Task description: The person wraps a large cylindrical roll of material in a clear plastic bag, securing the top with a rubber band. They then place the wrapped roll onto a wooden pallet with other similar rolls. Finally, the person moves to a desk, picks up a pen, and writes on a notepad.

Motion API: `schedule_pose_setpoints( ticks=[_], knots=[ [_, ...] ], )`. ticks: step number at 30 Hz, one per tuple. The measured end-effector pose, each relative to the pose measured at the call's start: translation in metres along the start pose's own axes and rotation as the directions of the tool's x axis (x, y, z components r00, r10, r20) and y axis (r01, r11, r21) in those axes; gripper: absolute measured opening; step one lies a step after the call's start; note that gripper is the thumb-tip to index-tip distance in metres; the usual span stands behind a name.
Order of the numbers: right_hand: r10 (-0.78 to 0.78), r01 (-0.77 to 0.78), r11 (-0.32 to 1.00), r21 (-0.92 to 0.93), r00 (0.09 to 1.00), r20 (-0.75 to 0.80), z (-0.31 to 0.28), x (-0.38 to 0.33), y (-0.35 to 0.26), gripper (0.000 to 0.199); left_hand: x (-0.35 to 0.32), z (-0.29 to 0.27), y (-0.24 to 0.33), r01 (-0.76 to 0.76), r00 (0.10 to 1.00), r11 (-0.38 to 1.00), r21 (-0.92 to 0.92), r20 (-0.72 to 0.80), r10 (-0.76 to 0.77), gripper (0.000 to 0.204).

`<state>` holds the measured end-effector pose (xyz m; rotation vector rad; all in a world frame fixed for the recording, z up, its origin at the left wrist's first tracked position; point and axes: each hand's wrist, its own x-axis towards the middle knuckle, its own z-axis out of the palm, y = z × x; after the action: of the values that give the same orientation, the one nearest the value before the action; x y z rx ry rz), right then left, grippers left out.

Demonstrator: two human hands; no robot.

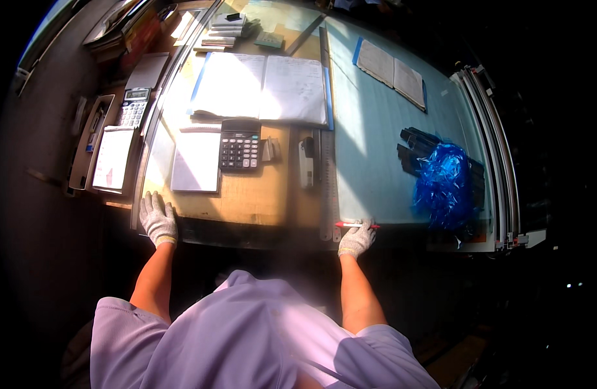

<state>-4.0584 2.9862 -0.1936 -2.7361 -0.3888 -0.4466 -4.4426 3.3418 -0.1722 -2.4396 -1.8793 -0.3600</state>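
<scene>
My left hand (158,220), in a pale knitted glove, lies on the front left corner of the desk with its fingers spread. Nothing is in it. Closed around a red and white pen (351,225), my gloved right hand (357,241) rests at the desk's front edge. The pen lies crosswise, and its red ends stick out on both sides. Beside the right hand, a long steel ruler (326,181) runs away from me. A white notepad (195,165) and a black calculator (239,146) sit beyond my left hand.
A large open ledger (292,87) lies behind the calculator, with a stapler (305,165) nearer me. Crumpled blue plastic (446,181) partly covers dark strips (418,139) at right, beside metal rails (496,149). Another open book (389,70) lies far right. A grey calculator (134,109) sits left.
</scene>
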Motion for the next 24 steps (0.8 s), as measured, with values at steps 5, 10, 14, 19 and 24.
schedule_pose_setpoints(
  ticks=[5, 10, 14, 19, 24],
  knots=[
    [-0.008, 0.008, 1.000, 0.011, 1.000, -0.007, 0.002, 0.000, 0.003, 0.025, 0.000, -0.001, 0.001, 0.002, 1.000, 1.000, -0.001, 0.006, -0.002, 0.055],
    [-0.018, 0.018, 1.000, 0.005, 1.000, -0.022, -0.001, 0.001, -0.001, 0.024, 0.000, -0.001, 0.001, -0.001, 1.000, 1.000, 0.009, -0.003, 0.001, 0.055],
    [-0.028, 0.028, 1.000, 0.008, 0.999, -0.029, 0.001, 0.001, 0.002, 0.025, 0.000, -0.002, 0.002, -0.001, 1.000, 1.000, 0.010, -0.002, 0.001, 0.054],
    [-0.051, 0.051, 0.999, -0.011, 0.997, -0.065, 0.005, 0.001, 0.005, 0.025, 0.000, -0.001, 0.002, 0.001, 1.000, 1.000, 0.012, 0.005, -0.001, 0.054],
    [-0.016, 0.016, 1.000, 0.011, 0.999, -0.028, -0.005, 0.002, -0.005, 0.025, 0.000, -0.002, 0.002, 0.013, 1.000, 1.000, 0.016, 0.023, -0.014, 0.055]
  ],
)
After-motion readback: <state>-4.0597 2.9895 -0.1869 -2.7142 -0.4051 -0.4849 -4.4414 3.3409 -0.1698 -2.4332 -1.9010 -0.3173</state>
